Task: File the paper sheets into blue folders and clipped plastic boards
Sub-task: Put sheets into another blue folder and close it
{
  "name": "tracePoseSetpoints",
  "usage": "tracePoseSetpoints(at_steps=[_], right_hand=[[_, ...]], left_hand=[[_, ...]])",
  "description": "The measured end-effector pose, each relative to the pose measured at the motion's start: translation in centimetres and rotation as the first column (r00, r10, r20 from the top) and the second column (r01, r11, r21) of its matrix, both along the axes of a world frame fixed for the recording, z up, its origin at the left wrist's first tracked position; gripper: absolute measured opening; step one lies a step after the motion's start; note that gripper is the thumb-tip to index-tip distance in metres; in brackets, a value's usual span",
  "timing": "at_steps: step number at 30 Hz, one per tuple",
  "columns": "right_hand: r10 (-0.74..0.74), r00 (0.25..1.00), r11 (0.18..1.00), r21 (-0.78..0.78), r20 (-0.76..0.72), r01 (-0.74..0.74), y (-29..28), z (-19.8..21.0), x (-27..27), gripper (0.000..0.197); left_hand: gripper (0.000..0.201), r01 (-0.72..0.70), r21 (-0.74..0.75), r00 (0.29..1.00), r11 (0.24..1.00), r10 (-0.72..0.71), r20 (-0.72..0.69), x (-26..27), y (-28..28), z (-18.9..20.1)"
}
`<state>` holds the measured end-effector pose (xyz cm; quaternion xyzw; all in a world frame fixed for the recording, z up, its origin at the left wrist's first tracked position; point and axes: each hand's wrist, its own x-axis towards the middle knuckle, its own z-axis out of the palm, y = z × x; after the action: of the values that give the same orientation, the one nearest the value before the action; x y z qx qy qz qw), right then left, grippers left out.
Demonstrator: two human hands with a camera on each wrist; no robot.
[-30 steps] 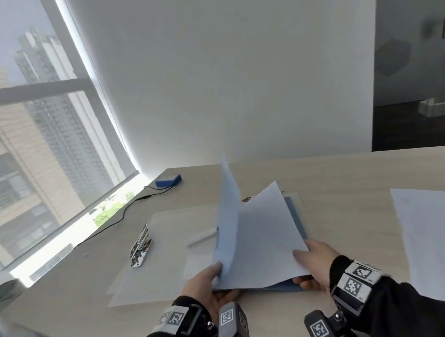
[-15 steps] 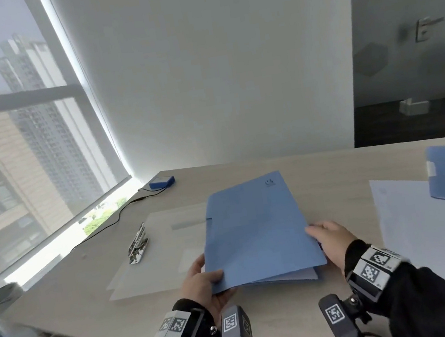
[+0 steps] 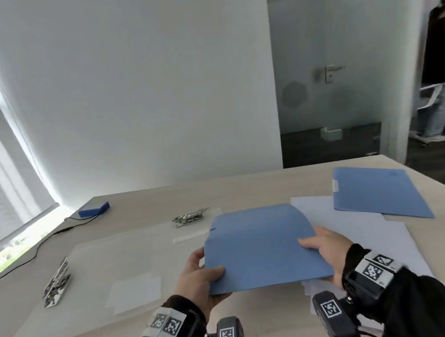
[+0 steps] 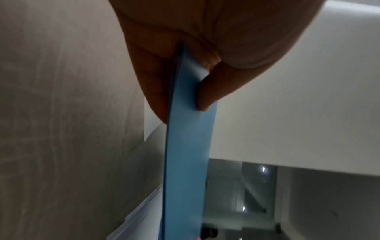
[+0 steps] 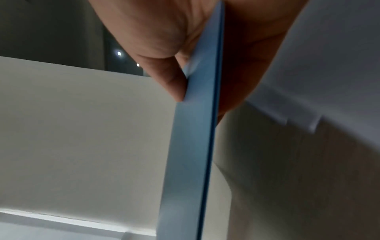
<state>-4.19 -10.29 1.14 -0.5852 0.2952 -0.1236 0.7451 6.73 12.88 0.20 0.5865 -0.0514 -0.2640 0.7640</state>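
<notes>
Hands: both gripping the closed blue folder (image 3: pixel 261 246), left hand (image 3: pixel 199 275) on its left edge, right hand (image 3: pixel 324 251) on its right edge. Thumbs on top, fingers underneath, per wrist cams.
Folder pos: lifted off the surface (image 3: pixel 269 331), held roughly flat, bowing up a bit btwn the two grips. Sheets inside? can't tell, edge looks layered in left wrist view but too blurry.
Loose paper: white paper sheets (image 3: pixel 370 235) under and to the right of the folder, still unfiled afaict.
2nd folder: another blue one (image 3: pixel 375 194) at far right, lying on the sheets' far corner.
Plastic boards: translucent stack (image 3: pixel 94 282) to the left, with metal clips (image 3: pixel 56 281) and (image 3: pixel 189 218) lying on or next to it.
Step guess: prob squaring up or setting aside this folder.
Risk 1: open side tipping down = contents sliding out, esp w/ the bow.
Risk 2: setting it down on the loose sheets could drag or crease them.
Risk 3: squeezing edges inward more = permanent bend in the cover.
</notes>
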Motion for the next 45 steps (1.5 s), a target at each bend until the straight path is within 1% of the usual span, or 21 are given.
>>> tracePoseSetpoints(at_steps=[2,4,6,7,8,10,12,14,16,17,18,19,20,22,23,25,31,35,39,43,45], right_hand=[[-0.036,0.996,0.998,-0.053,0.078,0.04,-1.7,0.5,-1.7,0.027],[-0.062,0.988,0.991,-0.111,0.141,0.078,-3.8,0.7,-3.7,0.031],[-0.042,0.978,0.985,-0.158,0.203,0.075,-5.1,1.0,-5.2,0.036],[-0.039,0.974,0.98,-0.181,0.225,0.081,-6.0,1.1,-6.2,0.037],[-0.036,0.969,0.978,-0.191,0.244,0.085,-6.7,1.4,-7.2,0.037],[-0.018,0.962,0.975,-0.209,0.273,0.077,-8.0,1.8,-9.1,0.037],[-0.001,0.956,0.97,-0.231,0.293,0.071,-9.3,2.2,-10.8,0.037],[0.004,0.954,0.964,-0.256,0.3,0.077,-10.4,2.3,-12.2,0.037],[-0.01,0.955,0.959,-0.267,0.298,0.094,-11.5,2.2,-13.7,0.038],[-0.025,0.955,0.956,-0.272,0.294,0.109,-12.0,2.1,-14.5,0.037],[-0.042,0.957,0.952,-0.278,0.288,0.126,-12.5,2.1,-15.3,0.037],[-0.063,0.957,0.947,-0.287,0.282,0.146,-13.0,2.0,-16.0,0.036],[-0.086,0.958,0.94,-0.295,0.275,0.169,-13.5,1.9,-16.7,0.036],[-0.126,0.957,0.928,-0.31,0.262,0.207,-14.5,1.7,-18.0,0.036],[-0.139,0.956,0.924,-0.314,0.257,0.219,-15.0,1.6,-18.6,0.037],[-0.16,0.955,0.919,-0.316,0.25,0.237,-15.6,1.5,-19.7,0.037],[-0.186,0.948,0.917,-0.3,0.26,0.262,-17.2,1.1,-22.3,0.041],[-0.224,0.944,0.909,-0.296,0.243,0.292,-17.9,1.3,-23.4,0.039],[-0.262,0.94,0.904,-0.285,0.217,0.318,-18.9,0.9,-24.1,0.041],[-0.269,0.94,0.913,-0.254,0.21,0.319,-19.4,0.4,-24.3,0.042],[-0.266,0.938,0.919,-0.237,0.222,0.316,-19.4,0.3,-24.0,0.041]], left_hand=[[0.044,0.06,0.163,0.996,0.985,-0.071,0.062,-0.2,-2.0,-0.1],[0.041,0.156,0.342,0.972,0.927,-0.205,0.112,-0.4,-4.5,-0.2],[0.037,0.178,0.474,0.934,0.862,-0.299,0.193,-0.1,-6.0,-0.2],[0.035,0.141,0.53,0.91,0.836,-0.32,0.263,-0.1,-7.2,0.0],[0.036,0.074,0.564,0.884,0.822,-0.316,0.344,0.2,-8.2,0.1],[0.041,-0.059,0.568,0.831,0.821,-0.275,0.484,0.6,-10.2,0.7],[0.05,-0.127,0.566,0.788,0.814,-0.264,0.556,0.7,-12.2,1.4],[0.062,-0.13,0.597,0.763,0.792,-0.305,0.57,1.0,-14.3,1.8],[0.072,-0.141,0.682,0.739,0.717,-0.382,0.554,0.9,-16.4,1.9],[0.07,-0.152,0.72,0.725,0.677,-0.418,0.547,0.6,-17.4,1.9],[0.059,-0.162,0.737,0.711,0.657,-0.44,0.549,0.3,-18.3,2.0],[0.045,-0.166,0.722,0.69,0.672,-0.444,0.572,-0.4,-19.1,2.3],[0.035,-0.146,0.681,0.683,0.718,-0.425,0.594,-1.0,-19.9,2.5],[0.023,-0.078,0.587,0.705,0.806,-0.372,0.604,-2.3,-21.2,3.0],[0.022,-0.068,0.563,0.71,0.824,-0.357,0.608,-2.8,-21.8,3.1],[0.022,-0.075,0.561,0.691,0.824,-0.363,0.625,-3.4,-22.8,3.5],[0.031,-0.047,0.624,0.638,0.78,-0.457,0.62,-4.2,-25.6,3.9],[0.032,-0.022,0.655,0.627,0.756,-0.5,0.598,-4.8,-26.7,3.7],[0.034,0.051,0.623,0.645,0.781,-0.502,0.576,-4.6,-27.6,3.3],[0.034,0.136,0.634,0.655,0.761,-0.549,0.519,-4.8,-27.8,3.5],[0.022,0.268,0.553,0.741,0.789,-0.536,0.405,-5.4,-27.8,3.6]])
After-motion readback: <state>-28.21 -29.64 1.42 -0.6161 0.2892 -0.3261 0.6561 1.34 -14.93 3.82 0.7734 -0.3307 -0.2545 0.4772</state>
